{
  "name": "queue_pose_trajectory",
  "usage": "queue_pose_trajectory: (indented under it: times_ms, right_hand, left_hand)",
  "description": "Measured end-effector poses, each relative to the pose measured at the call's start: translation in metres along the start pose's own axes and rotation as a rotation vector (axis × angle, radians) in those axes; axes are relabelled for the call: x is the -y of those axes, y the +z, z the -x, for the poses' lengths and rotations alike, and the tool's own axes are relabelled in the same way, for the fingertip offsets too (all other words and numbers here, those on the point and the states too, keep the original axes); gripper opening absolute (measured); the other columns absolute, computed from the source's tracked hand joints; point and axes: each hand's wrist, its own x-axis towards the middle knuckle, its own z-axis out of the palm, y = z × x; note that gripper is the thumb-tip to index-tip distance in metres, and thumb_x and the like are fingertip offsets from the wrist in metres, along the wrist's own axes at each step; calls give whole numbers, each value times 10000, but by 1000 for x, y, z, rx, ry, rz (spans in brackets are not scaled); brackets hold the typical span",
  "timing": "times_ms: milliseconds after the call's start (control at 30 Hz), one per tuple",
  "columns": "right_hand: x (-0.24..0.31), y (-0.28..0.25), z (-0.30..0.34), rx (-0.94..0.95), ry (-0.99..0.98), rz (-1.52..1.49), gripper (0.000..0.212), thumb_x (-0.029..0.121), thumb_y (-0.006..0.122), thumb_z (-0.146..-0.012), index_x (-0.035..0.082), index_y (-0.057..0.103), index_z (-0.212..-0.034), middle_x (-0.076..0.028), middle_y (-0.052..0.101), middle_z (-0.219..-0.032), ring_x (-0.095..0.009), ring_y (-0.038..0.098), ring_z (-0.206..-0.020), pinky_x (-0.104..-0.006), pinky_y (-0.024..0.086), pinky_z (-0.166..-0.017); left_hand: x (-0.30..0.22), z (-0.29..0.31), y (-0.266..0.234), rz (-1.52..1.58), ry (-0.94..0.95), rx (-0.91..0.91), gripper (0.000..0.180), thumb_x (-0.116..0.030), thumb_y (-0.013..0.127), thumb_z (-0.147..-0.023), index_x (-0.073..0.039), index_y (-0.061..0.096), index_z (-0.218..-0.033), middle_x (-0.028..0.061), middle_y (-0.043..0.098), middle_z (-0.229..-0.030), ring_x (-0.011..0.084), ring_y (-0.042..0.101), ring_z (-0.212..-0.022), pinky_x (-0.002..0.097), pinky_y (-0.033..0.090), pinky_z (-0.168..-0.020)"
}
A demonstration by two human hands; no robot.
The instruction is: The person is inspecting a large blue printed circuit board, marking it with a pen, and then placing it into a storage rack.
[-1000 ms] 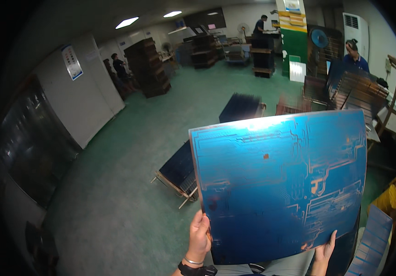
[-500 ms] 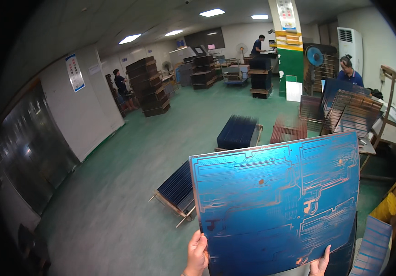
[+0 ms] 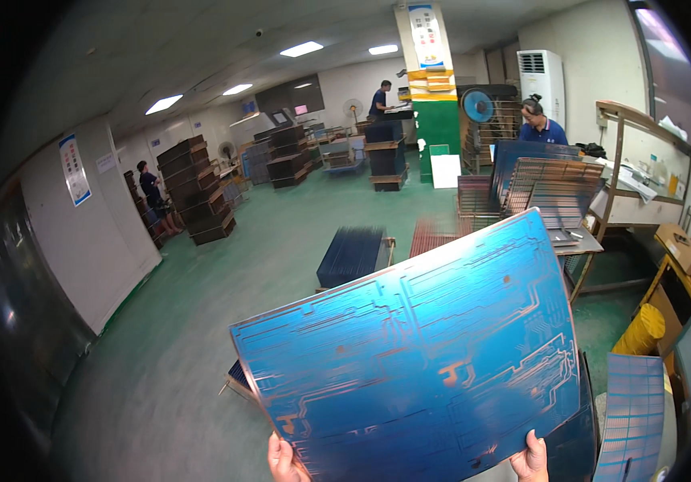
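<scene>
A green workshop floor [image 3: 153, 377] spreads behind a blue, copper-patterned panel [image 3: 410, 337]. The left hand [image 3: 284, 463] grips its left edge, the right hand [image 3: 532, 461] its lower edge; from both, it extends upward and away, its longer side apparently slanting up rightward.

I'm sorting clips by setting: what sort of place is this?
Probably a circuit-board workshop: a large, flat blue panel with copper-coloured tracks is held up, and a rack of thin, dark upright panels sits on the green floor.
</scene>
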Motion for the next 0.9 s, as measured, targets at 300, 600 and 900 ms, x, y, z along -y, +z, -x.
queue_pose_trajectory:
  times_ms: [300, 600, 900]
  right_hand:
    - [83, 26, 21, 154, 290, -268, 285, 148, 555, -860, 92, 493, -588, 43, 340, -466, -68, 305, -374, -238, 198, -357]
    - [-2, -6, -6, 511, 386, -347, 184, 131, 615, -818, 14, 483, -870, -69, 504, -711, -120, 472, -512, -248, 353, -417]
    - [45, 18, 18, 480, 438, -422, 271, 57, 621, -790, -5, 526, -1036, -94, 586, -724, -74, 470, -469, -173, 282, -338]
  left_hand:
    - [14, -21, -35, 47, 85, -29, 392, -94, 520, -868, 37, 421, -1224, 70, 504, -1118, 134, 480, -971, 260, 395, -844]
    - [0, -20, -41, 30, 94, -99, 390, -90, 525, -858, 48, 423, -1209, 96, 460, -1210, 170, 455, -1061, 297, 369, -922]
    - [11, -31, -62, 2, 82, -84, 357, -90, 502, -860, 37, 452, -1189, 99, 475, -1203, 189, 434, -1099, 316, 330, -966]
